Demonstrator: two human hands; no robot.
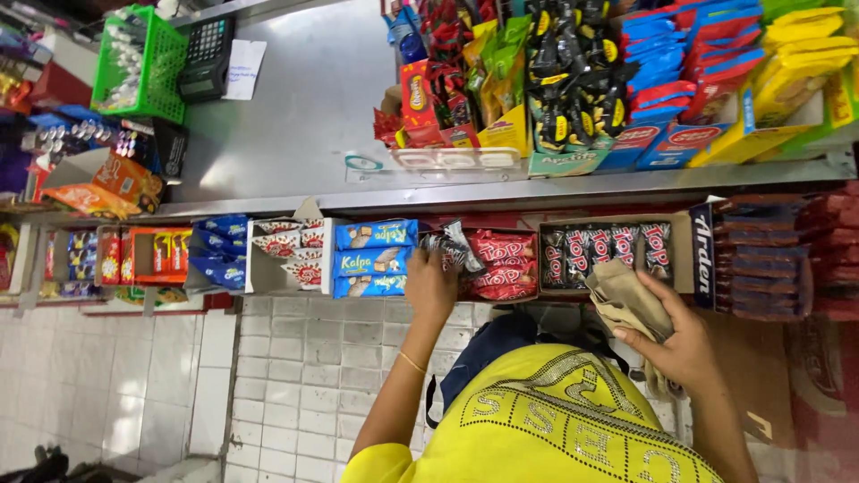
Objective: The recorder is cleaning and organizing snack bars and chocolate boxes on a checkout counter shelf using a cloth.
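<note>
Nearest us, our right hand clenches a bunched beige cloth just below the shelf edge. Our left hand reaches to the lower shelf, grasping a silvery snack packet beside red packets. Beyond, a steel counter holds a green basket and calculator.

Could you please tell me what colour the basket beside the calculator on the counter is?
The basket is bright green, seen best in the head view.

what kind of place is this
Most likely a small grocery or sweet shop counter: display boxes of wrapped snacks line the shelf front, a calculator sits on the metal countertop, and more packets are stacked above.
</note>
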